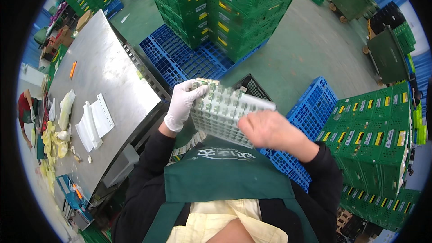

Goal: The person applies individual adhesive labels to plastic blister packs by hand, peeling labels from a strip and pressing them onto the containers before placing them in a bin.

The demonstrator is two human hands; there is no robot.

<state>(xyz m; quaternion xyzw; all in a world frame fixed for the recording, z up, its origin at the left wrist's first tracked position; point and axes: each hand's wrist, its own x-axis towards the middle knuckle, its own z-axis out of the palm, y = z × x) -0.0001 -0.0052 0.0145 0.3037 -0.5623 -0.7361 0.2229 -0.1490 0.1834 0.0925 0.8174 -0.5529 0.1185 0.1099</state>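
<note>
In front of my apron I hold up a sheet of small green-and-white labels (220, 108) set in rows. My left hand (181, 105), in a white glove, grips its upper left edge with the thumb over the front. At the sheet's right side is my bare right hand (272, 129), slightly blurred, with its fingers curled closed against the edge. A whitish strip along the upper right of the sheet is smeared by motion.
To the left stands a metal table (121, 103) with white sheets (95, 121), vegetable scraps (56, 139) and an orange pen (73, 69). Stacked green crates (243, 13) rest on a blue pallet (175, 58) ahead; more green crates (369, 135) stand right. A black crate (254, 85) sits beyond my hands.
</note>
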